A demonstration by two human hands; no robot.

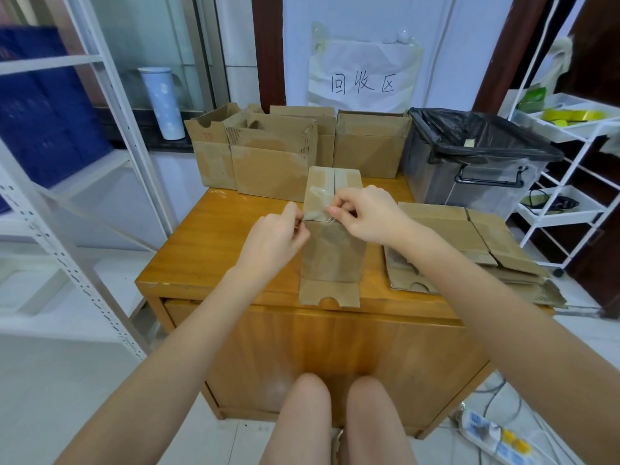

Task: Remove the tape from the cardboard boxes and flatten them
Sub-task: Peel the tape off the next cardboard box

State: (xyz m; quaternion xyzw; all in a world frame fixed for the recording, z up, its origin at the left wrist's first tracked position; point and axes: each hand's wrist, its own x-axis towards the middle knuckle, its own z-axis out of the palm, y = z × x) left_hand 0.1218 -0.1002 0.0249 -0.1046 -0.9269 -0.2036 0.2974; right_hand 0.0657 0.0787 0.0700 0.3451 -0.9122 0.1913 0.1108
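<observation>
Two hands work on one small cardboard box point(332, 250) that stands upright in the middle of the wooden table point(214, 250). The left hand point(275, 236) curls its fingers at the box's top left corner and seems to pinch the end of a clear tape strip point(317, 214), though the tape is hard to see there. The right hand point(364, 214) pinches the same tape at the top front edge of the box, with finger and thumb pressed together. The tape runs across the closed top flaps, and some of it looks lifted and crinkled. The box's bottom flap point(328, 293) lies flat on the table, pointing toward the person.

Just to the right lies a stack of flattened boxes point(469, 243), hanging a bit over the table edge. At the far side stand four open boxes point(271, 162) in a row. Beside them sits a grey bin point(469, 162) lined with a black bag. A paper sign point(364, 78) hangs on the wall behind. A white rack point(567, 169) stands on the right.
</observation>
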